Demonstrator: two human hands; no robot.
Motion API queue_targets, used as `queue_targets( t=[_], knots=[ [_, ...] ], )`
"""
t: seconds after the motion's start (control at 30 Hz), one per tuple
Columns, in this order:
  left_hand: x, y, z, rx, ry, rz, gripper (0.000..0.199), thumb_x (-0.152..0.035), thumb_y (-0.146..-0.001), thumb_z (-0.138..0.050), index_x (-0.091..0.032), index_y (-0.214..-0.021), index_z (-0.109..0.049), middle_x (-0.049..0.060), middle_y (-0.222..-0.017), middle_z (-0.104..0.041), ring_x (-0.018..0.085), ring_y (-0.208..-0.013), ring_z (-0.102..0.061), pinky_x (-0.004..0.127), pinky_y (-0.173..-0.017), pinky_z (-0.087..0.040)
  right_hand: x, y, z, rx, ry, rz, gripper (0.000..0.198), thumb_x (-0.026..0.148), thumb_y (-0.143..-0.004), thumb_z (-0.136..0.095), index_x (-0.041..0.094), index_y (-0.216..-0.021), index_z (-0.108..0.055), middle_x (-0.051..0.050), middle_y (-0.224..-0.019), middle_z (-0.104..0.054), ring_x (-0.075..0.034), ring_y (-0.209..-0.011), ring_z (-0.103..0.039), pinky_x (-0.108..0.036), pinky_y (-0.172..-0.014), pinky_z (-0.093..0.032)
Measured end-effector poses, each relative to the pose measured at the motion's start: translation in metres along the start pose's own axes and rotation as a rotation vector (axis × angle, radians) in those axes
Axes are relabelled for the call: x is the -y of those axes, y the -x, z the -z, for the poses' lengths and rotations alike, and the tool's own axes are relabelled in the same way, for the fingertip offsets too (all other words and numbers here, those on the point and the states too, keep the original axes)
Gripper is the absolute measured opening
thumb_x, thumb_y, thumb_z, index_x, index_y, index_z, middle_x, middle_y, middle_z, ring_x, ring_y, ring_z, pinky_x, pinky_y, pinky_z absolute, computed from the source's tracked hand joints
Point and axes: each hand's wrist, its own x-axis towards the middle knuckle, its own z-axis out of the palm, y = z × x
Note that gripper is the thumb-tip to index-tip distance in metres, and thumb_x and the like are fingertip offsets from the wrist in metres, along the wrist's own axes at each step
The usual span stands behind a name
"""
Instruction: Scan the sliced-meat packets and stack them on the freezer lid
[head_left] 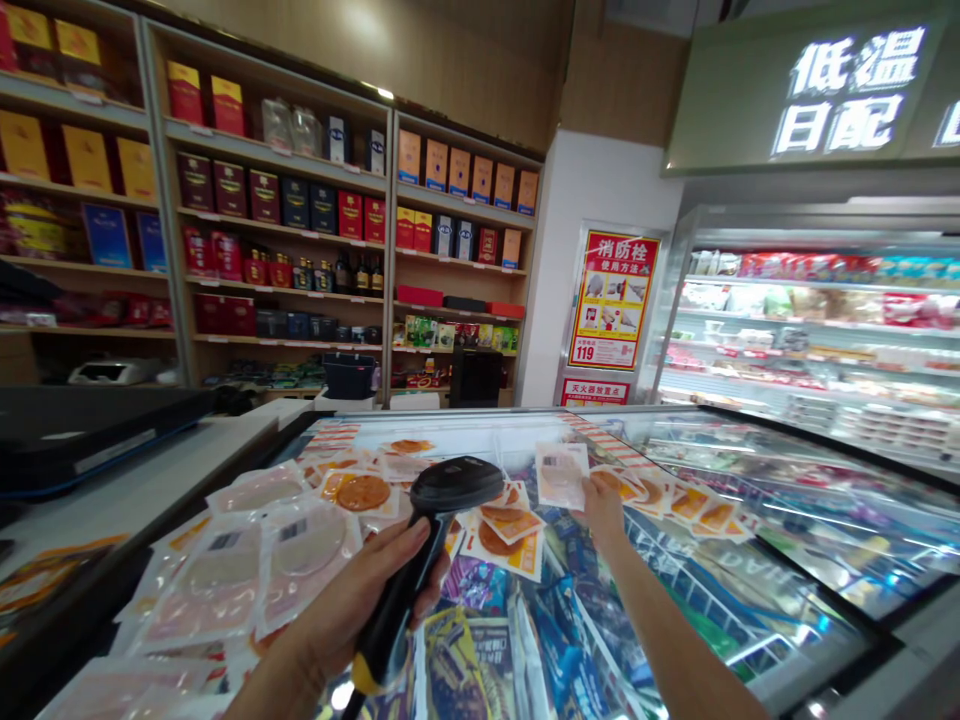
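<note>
My left hand point(375, 580) is wrapped round the handle of a black barcode scanner point(457, 480), whose head points away and to the right. Between the fingers of my right hand point(602, 508) is the edge of a flat plastic food packet point(561, 474), its barcode side towards me. Packets with round orange-brown patties point(508, 535) lie on the freezer glass between my hands. To the left, more packets point(225, 560) overlap in a pile, several with pale barcode sides up. A row of patty packets point(697, 502) runs to the right of my right hand.
The glass-topped chest freezer point(720, 600) holds bagged frozen goods. A counter point(232, 460) with a black flat device point(90, 430) stands at left. Shelves of boxes point(300, 205) line the back wall; a lit refrigerated display point(810, 330) stands at right.
</note>
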Motion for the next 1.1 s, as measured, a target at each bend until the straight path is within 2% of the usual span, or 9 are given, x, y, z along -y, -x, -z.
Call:
queue_targets(
  t=[0.1,0.23,0.33,0.4,0.47,0.7,0.87,1.0,1.1],
  knots=[
    [0.0,-0.002,0.0,-0.056,0.012,0.011,0.028,-0.043,-0.067,-0.056,-0.016,-0.071,-0.047,-0.002,-0.059,-0.05,0.005,-0.042,-0.042,0.017,-0.039,-0.031,-0.001,-0.01,0.013,-0.121,0.074,0.117,0.041,0.035,-0.069,-0.037,0.009,-0.088,-0.062,-0.012,-0.078,-0.063,-0.024,-0.076,-0.054,-0.035,-0.067,-0.041],
    [0.002,-0.005,0.0,-0.096,-0.018,0.011,0.029,-0.044,-0.07,-0.052,-0.015,-0.068,-0.049,-0.002,-0.057,-0.049,0.005,-0.042,-0.041,0.017,-0.04,-0.031,-0.008,-0.022,0.041,-0.289,0.369,0.414,0.042,0.028,-0.075,-0.03,0.008,-0.098,-0.06,-0.014,-0.09,-0.063,-0.024,-0.087,-0.054,-0.035,-0.076,-0.038],
    [0.004,-0.008,0.001,-0.09,-0.043,0.011,0.03,-0.044,-0.072,-0.05,-0.015,-0.065,-0.049,-0.002,-0.056,-0.048,0.004,-0.042,-0.039,0.017,-0.039,-0.031,-0.018,-0.023,0.057,-0.159,0.742,0.535,0.041,0.019,-0.077,-0.027,0.015,-0.103,-0.058,-0.008,-0.104,-0.06,-0.023,-0.101,-0.047,-0.035,-0.086,-0.033],
    [0.005,-0.009,0.001,-0.09,-0.039,0.013,0.029,-0.043,-0.071,-0.05,-0.015,-0.066,-0.05,-0.002,-0.057,-0.048,0.005,-0.042,-0.04,0.017,-0.039,-0.031,-0.023,-0.019,0.062,-0.002,0.956,0.539,0.042,0.012,-0.076,-0.028,0.02,-0.104,-0.058,-0.005,-0.109,-0.058,-0.022,-0.104,-0.045,-0.036,-0.088,-0.031],
    [0.006,-0.01,0.002,-0.099,-0.028,0.026,0.029,-0.044,-0.071,-0.051,-0.015,-0.07,-0.052,-0.002,-0.059,-0.049,0.005,-0.043,-0.041,0.017,-0.04,-0.031,-0.026,-0.015,0.061,0.106,1.051,0.522,0.042,0.007,-0.073,-0.03,0.021,-0.099,-0.06,-0.005,-0.11,-0.057,-0.022,-0.101,-0.048,-0.036,-0.085,-0.034],
    [0.007,-0.011,0.002,-0.136,-0.039,0.037,0.032,-0.046,-0.069,-0.053,-0.014,-0.066,-0.053,0.0,-0.06,-0.05,0.005,-0.043,-0.04,0.018,-0.04,-0.033,-0.032,-0.02,0.057,0.122,1.15,0.353,0.042,0.003,-0.072,-0.032,0.021,-0.094,-0.062,-0.005,-0.115,-0.052,-0.02,-0.103,-0.047,-0.031,-0.078,-0.039],
    [0.006,-0.01,0.004,-0.124,-0.024,0.039,0.029,-0.045,-0.068,-0.054,-0.015,-0.067,-0.051,-0.001,-0.06,-0.05,0.005,-0.044,-0.04,0.018,-0.041,-0.034,-0.04,-0.023,0.067,0.031,1.175,0.262,0.04,0.006,-0.073,-0.033,0.02,-0.098,-0.059,-0.008,-0.12,-0.048,-0.027,-0.108,-0.041,-0.047,-0.083,-0.033],
    [0.005,-0.009,0.006,-0.114,-0.054,0.039,0.033,-0.046,-0.07,-0.05,-0.014,-0.062,-0.049,-0.001,-0.055,-0.049,0.005,-0.043,-0.039,0.017,-0.04,-0.033,-0.029,-0.012,0.059,-0.035,1.089,0.334,0.037,0.017,-0.075,-0.035,0.018,-0.108,-0.053,-0.01,-0.125,-0.042,-0.031,-0.116,-0.032,-0.052,-0.089,-0.025],
    [0.004,-0.01,0.006,-0.118,-0.059,0.058,0.034,-0.047,-0.07,-0.05,-0.014,-0.06,-0.047,-0.002,-0.052,-0.046,0.005,-0.042,-0.038,0.017,-0.04,-0.032,-0.006,0.007,0.036,0.067,0.924,0.443,0.038,0.028,-0.077,-0.036,0.017,-0.11,-0.052,-0.011,-0.122,-0.046,-0.026,-0.114,-0.036,-0.041,-0.091,-0.028]
  ],
)
